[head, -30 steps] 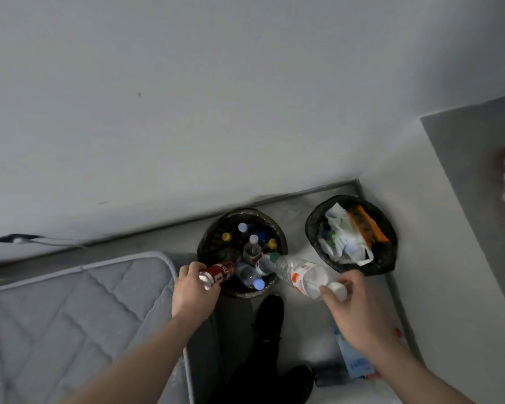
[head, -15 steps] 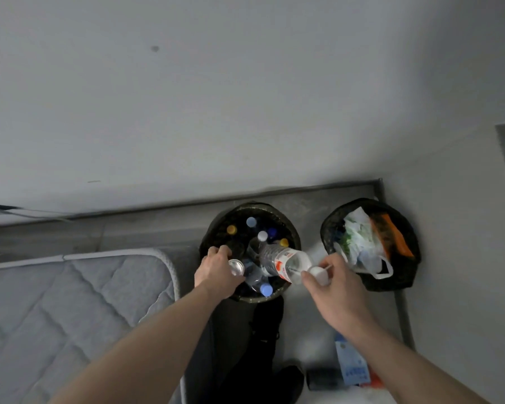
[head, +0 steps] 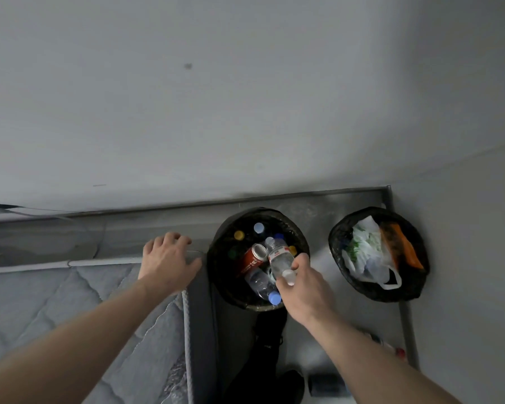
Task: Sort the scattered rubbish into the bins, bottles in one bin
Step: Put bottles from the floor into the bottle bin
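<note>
Two black-lined bins stand on the floor against the wall. The left bin [head: 220, 275] holds several plastic bottles with coloured caps and a red can [head: 250, 259] lying on top. My right hand [head: 302, 290] is over this bin, shut on a clear plastic bottle [head: 279, 259] with a red-and-white label, held by its capped end and pointing down into the bin. My left hand [head: 165, 262] is empty, fingers spread, at the mattress corner left of the bin. The right bin [head: 340, 266] holds a white plastic bag and an orange wrapper.
A grey quilted mattress [head: 70, 301] fills the lower left, its corner touching the left bin. My dark shoe and trouser leg [head: 267, 345] are below the bins. A few blurred bits of litter [head: 388, 344] lie on the floor at lower right. A white wall rises behind.
My left hand let go of the red can, which now lies in the left bin, and drew back left to the mattress corner. My right hand moved the clear bottle over the left bin.
</note>
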`<state>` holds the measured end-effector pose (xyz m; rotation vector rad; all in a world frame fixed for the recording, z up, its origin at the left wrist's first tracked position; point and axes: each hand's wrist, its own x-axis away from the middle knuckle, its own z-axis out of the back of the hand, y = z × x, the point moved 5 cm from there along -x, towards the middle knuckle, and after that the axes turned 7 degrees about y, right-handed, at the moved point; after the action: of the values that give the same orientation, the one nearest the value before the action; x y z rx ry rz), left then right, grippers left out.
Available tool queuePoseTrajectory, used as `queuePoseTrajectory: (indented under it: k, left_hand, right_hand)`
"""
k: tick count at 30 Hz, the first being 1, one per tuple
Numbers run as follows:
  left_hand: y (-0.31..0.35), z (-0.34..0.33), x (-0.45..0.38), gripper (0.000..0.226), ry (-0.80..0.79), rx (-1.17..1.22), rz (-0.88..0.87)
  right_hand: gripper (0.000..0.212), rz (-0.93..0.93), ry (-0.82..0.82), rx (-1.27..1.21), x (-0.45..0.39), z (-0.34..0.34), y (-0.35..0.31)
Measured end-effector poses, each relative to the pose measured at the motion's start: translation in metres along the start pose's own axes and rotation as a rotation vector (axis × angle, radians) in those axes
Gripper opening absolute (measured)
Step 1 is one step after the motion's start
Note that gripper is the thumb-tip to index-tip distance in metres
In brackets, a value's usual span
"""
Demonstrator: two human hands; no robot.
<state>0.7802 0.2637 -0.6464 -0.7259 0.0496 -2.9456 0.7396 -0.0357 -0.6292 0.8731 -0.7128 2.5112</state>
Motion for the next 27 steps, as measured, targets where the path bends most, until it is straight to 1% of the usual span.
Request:
queuePoseTrajectory:
  k: [2,5,7,12,16,22,27]
  left_hand:
    - [-0.003,-0.007,0.005,0.057,0.017,-0.034,0.005]
    - [0.002,-0.007,0.004,0.059,0.046,-0.029,0.019]
    - [0.004,-0.006,0.003,0.061,0.043,-0.038,0.019]
    - [0.004,-0.005,0.003,0.064,0.034,-0.043,0.01]
    - [0.003,-0.006,0.004,0.062,0.027,-0.04,0.015]
    - [0.005,-0.007,0.003,0.06,0.038,-0.047,0.026]
    - [0.004,-0.009,0.002,0.058,0.061,-0.047,0.023]
  right_hand:
    - [0.028,0.008,0.07,-0.035,-0.001,0.002,-0.005]
    - [0.023,0.05,0.219,-0.136,-0.001,0.012,-0.006]
    - [0.021,0.087,0.246,-0.155,-0.001,0.018,-0.001]
    - [0.016,0.196,0.185,-0.063,0.0,0.016,0.005]
    - [0.018,0.201,0.199,-0.04,-0.003,0.013,-0.005]
    - [0.024,0.351,0.138,0.256,-0.002,-0.009,-0.028]
    - [0.037,0.358,0.083,0.31,-0.01,-0.028,-0.036]
